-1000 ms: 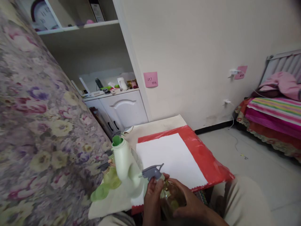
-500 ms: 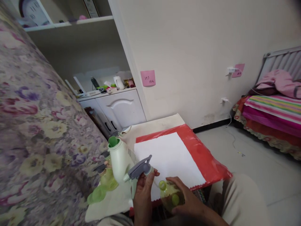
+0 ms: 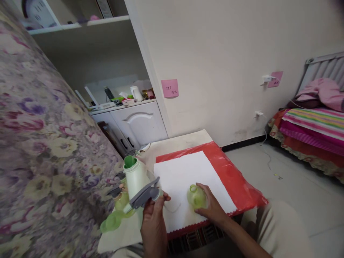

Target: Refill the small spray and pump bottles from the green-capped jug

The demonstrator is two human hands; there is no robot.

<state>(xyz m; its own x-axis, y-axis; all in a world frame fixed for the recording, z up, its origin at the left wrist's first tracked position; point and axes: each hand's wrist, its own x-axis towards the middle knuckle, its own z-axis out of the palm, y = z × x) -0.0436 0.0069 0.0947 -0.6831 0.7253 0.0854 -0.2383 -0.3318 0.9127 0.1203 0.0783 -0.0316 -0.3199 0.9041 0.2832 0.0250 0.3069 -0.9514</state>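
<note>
- Now that the grey spray head (image 3: 145, 194) is off, the green bottle (image 3: 197, 196) stands open-necked on the white sheet (image 3: 185, 179), where half a second ago it sat low over the lap.
- The right hand (image 3: 212, 208) is wrapped round the bottle's near side, fingers clasping it as it rests upright on the sheet.
- The left hand (image 3: 153, 215) pinches the spray head by its collar and has carried it away to the left; its thin dip tube (image 3: 172, 209) curls down over the sheet.
- 1 second ago head and bottle were joined between both hands; now they are well apart, so the unscrewing looks finished and the bottle's mouth is free.
- Just beside the left hand stands a pale green jug (image 3: 135, 178) with a darker green spout, and 2 more green spray bottles (image 3: 120, 200) lie behind it at the table edge.
- The red plastic cover (image 3: 233, 179) lies under the sheet on the low table (image 3: 177, 143).
</note>
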